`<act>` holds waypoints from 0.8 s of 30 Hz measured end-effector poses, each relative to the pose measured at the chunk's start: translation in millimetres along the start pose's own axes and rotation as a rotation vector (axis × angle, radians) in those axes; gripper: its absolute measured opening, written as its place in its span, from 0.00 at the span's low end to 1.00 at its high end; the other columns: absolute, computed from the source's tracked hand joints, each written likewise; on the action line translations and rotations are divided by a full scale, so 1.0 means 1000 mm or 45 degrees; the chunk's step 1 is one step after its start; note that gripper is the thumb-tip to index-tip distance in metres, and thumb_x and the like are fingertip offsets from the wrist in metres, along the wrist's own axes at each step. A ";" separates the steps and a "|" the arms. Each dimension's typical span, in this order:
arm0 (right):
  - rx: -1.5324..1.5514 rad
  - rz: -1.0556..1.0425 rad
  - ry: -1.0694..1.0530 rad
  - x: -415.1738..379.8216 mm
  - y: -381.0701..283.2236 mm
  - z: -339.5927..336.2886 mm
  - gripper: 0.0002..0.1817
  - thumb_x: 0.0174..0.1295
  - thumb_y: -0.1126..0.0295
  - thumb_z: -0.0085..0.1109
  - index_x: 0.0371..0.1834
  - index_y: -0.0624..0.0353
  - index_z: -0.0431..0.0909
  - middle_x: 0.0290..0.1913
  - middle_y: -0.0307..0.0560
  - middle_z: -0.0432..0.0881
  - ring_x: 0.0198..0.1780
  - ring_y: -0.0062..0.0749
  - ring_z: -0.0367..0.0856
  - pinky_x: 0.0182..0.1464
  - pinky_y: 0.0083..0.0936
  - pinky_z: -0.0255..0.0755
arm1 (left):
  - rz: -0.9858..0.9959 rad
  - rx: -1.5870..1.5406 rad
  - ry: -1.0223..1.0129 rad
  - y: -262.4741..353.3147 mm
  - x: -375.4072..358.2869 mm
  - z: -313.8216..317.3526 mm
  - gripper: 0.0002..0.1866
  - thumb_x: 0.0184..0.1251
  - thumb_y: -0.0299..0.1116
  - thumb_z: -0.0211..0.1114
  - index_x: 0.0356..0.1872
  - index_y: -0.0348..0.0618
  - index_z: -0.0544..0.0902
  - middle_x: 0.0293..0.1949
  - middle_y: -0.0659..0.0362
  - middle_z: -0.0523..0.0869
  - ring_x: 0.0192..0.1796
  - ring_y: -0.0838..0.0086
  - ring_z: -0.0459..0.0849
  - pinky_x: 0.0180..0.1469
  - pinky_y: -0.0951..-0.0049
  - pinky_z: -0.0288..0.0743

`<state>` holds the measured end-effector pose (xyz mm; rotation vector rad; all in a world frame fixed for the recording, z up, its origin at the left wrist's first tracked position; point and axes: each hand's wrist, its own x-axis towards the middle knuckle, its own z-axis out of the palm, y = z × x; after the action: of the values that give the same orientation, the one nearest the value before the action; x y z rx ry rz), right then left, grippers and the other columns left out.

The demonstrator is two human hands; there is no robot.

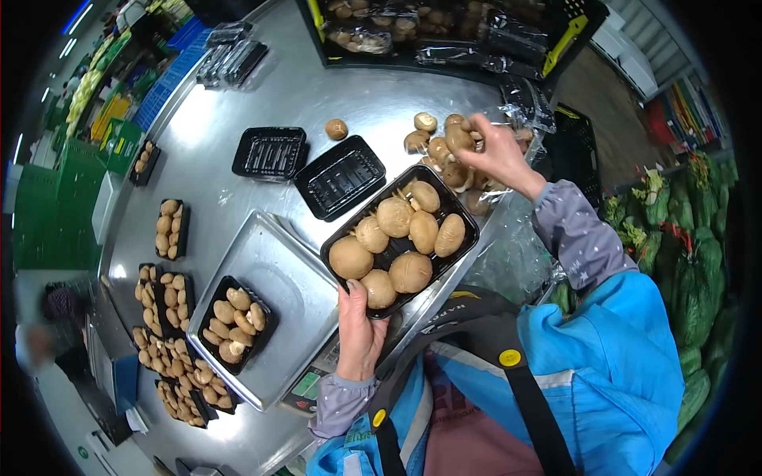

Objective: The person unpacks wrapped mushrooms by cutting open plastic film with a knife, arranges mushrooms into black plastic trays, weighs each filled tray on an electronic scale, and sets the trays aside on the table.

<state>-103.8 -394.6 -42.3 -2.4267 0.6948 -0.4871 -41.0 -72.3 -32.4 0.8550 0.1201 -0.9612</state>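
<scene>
Left hand [359,333] gripped the near edge of a black plastic tray [464,220], thumb over the rim, holding it above the steel table [238,103]; tray carried seven brown mushrooms [394,216]. Beside it, a metal scale pan [294,293] bore another filled tray [235,323]. Beyond, right hand [496,155] closed on one mushroom [458,138] from the loose pile in a clear bag [528,115]. Two empty trays [270,152] lay further off; a black crate [571,24] stood at the far edge.
</scene>
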 end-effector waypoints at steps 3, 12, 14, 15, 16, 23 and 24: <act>-0.326 -0.076 -0.144 0.000 0.042 0.022 0.28 0.49 0.59 0.65 0.53 0.56 0.70 0.37 0.55 0.81 0.39 0.52 0.80 0.40 0.42 0.73 | 0.055 -0.021 0.030 0.006 -0.009 -0.004 0.28 0.71 0.46 0.50 0.67 0.49 0.54 0.61 0.57 0.66 0.60 0.66 0.72 0.57 0.64 0.73; 0.153 -0.208 -0.675 -0.023 -0.147 -0.020 0.22 0.44 0.67 0.69 0.45 0.61 0.77 0.42 0.50 0.80 0.37 0.42 0.81 0.37 0.29 0.76 | 0.308 0.010 0.298 0.014 -0.041 -0.014 0.25 0.71 0.46 0.51 0.64 0.49 0.59 0.59 0.59 0.70 0.59 0.67 0.73 0.57 0.62 0.72; 0.061 -0.958 -0.430 -0.039 -0.168 0.001 0.24 0.43 0.68 0.70 0.45 0.60 0.77 0.41 0.48 0.80 0.35 0.41 0.81 0.33 0.32 0.75 | 0.340 -0.062 0.231 0.017 -0.051 -0.020 0.28 0.74 0.38 0.46 0.70 0.50 0.47 0.65 0.54 0.60 0.66 0.65 0.63 0.64 0.62 0.64; -0.081 -0.931 -0.517 -0.044 -0.184 0.003 0.25 0.42 0.67 0.70 0.46 0.60 0.75 0.40 0.48 0.80 0.34 0.42 0.81 0.34 0.33 0.75 | 0.378 -0.040 0.256 0.018 -0.056 -0.023 0.28 0.74 0.39 0.46 0.70 0.50 0.47 0.65 0.54 0.60 0.66 0.65 0.63 0.64 0.62 0.64; -0.073 -0.961 -0.527 -0.044 -0.190 0.009 0.25 0.42 0.67 0.70 0.46 0.60 0.75 0.40 0.48 0.80 0.34 0.42 0.81 0.34 0.33 0.75 | 0.411 -0.018 0.275 0.019 -0.062 -0.026 0.28 0.74 0.39 0.46 0.70 0.50 0.47 0.65 0.55 0.60 0.66 0.65 0.63 0.64 0.63 0.64; 0.336 -0.719 -1.176 -0.032 -0.246 0.032 0.19 0.44 0.70 0.70 0.39 0.62 0.75 0.30 0.41 0.79 0.24 0.20 0.72 0.26 0.17 0.66 | 0.495 -0.205 0.527 0.027 -0.108 -0.057 0.26 0.72 0.46 0.49 0.65 0.48 0.57 0.60 0.57 0.68 0.62 0.63 0.71 0.60 0.55 0.70; 0.608 -0.537 -1.195 -0.030 -0.259 0.039 0.16 0.46 0.70 0.68 0.37 0.62 0.75 0.29 0.37 0.78 0.26 0.15 0.71 0.26 0.15 0.65 | 0.507 -0.214 0.534 0.028 -0.117 -0.063 0.26 0.72 0.46 0.49 0.65 0.48 0.57 0.60 0.57 0.68 0.62 0.63 0.71 0.60 0.55 0.70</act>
<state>-14.3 -178.1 78.3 -1.9959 -0.3079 0.3219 -71.7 57.3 -6.8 0.8729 0.3706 -0.3851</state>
